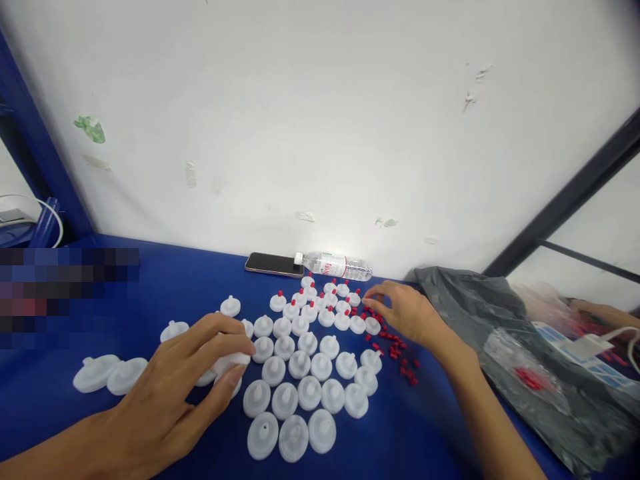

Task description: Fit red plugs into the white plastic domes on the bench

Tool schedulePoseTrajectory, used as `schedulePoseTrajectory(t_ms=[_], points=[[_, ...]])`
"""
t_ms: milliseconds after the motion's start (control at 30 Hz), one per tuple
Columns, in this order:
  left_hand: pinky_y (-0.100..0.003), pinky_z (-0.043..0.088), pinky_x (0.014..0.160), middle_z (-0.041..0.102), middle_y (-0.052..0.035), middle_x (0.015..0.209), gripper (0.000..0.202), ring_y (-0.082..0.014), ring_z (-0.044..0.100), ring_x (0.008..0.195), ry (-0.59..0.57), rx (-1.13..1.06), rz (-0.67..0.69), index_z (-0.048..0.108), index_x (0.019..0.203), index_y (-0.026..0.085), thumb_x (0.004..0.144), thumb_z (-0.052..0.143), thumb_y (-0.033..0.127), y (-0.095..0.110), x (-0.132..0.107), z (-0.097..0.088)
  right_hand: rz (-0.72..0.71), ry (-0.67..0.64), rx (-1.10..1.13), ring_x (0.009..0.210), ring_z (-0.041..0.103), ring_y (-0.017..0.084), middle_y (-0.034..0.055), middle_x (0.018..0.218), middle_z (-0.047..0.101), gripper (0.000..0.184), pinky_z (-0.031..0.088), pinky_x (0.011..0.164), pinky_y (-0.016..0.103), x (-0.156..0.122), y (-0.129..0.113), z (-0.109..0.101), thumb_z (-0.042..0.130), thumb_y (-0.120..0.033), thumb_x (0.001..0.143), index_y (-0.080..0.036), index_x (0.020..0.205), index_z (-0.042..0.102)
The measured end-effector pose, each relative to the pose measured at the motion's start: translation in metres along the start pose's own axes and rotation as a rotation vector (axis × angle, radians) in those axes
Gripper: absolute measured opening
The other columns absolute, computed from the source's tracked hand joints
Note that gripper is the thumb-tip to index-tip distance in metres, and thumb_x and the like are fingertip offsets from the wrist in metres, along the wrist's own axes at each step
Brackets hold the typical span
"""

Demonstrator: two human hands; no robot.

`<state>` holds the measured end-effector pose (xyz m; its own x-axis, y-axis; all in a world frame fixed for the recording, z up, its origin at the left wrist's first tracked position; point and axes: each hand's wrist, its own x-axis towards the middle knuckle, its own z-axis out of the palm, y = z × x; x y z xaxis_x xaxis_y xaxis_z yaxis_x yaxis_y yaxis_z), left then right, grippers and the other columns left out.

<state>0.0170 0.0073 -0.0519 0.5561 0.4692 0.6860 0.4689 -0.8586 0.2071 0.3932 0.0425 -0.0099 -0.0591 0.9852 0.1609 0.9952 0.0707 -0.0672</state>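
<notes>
Several white round plastic discs with a centre nozzle (300, 363) lie in rows on the blue table (200, 280). The far rows (325, 303) carry small red caps on their nozzles. My left hand (190, 380) is closed around one white disc (231, 364) at the left edge of the group. My right hand (407, 312) reaches over a scatter of loose red caps (395, 347), fingertips pinched together at the caps near the far right discs; whether a cap is between them I cannot tell.
A phone (274, 264) and a lying water bottle (334, 265) sit against the white wall. A grey plastic bag (530, 347) with more red caps (530, 379) lies at the right. Two more discs (110, 373) lie at the far left.
</notes>
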Motion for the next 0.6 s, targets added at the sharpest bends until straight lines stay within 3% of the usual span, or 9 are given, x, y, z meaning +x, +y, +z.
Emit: schedulePoseTrajectory(t_ms=[167, 267, 400, 600], points=[[-0.031, 0.049, 0.089, 0.051, -0.0062, 0.121, 0.032, -0.0208, 0.054, 0.107, 0.016, -0.014, -0.034, 0.065, 0.119, 0.029, 0.099, 0.051, 0.01, 0.001, -0.002, 0.005, 0.008, 0.056, 0.001, 0.095, 0.069, 0.022, 0.0054, 0.103, 0.074, 0.038, 0.044, 0.078, 0.03, -0.001, -0.003, -0.002, 0.043, -0.048, 0.103, -0.023, 0.106, 0.073], [-0.036, 0.047, 0.093, 0.056, -0.0064, 0.117, 0.036, -0.0215, 0.052, 0.108, -0.038, -0.077, -0.022, 0.061, 0.123, 0.027, 0.099, 0.05, 0.004, 0.004, 0.0, 0.003, -0.012, 0.12, -0.003, 0.09, 0.068, 0.022, 0.005, 0.102, 0.074, 0.035, 0.043, 0.075, 0.032, -0.002, -0.008, -0.003, 0.042, -0.044, 0.104, -0.023, 0.103, 0.071], [-0.04, 0.043, 0.101, 0.067, -0.0041, 0.113, 0.026, -0.0209, 0.054, 0.111, -0.095, -0.158, -0.016, 0.058, 0.119, 0.023, 0.101, 0.051, 0.006, 0.005, 0.004, 0.004, -0.08, 0.166, 0.031, 0.08, 0.065, 0.02, 0.0021, 0.097, 0.072, 0.031, 0.041, 0.071, 0.034, -0.002, -0.013, 0.001, 0.044, -0.042, 0.104, -0.026, 0.098, 0.07], [-0.037, 0.049, 0.096, 0.07, -0.002, 0.112, 0.023, -0.0195, 0.059, 0.11, -0.111, -0.208, -0.062, 0.06, 0.115, 0.026, 0.099, 0.055, 0.009, 0.004, 0.002, 0.01, -0.125, 0.161, 0.077, 0.076, 0.063, 0.019, 0.0001, 0.094, 0.07, 0.03, 0.043, 0.071, 0.035, -0.002, -0.013, 0.004, 0.044, -0.042, 0.103, -0.027, 0.097, 0.068]])
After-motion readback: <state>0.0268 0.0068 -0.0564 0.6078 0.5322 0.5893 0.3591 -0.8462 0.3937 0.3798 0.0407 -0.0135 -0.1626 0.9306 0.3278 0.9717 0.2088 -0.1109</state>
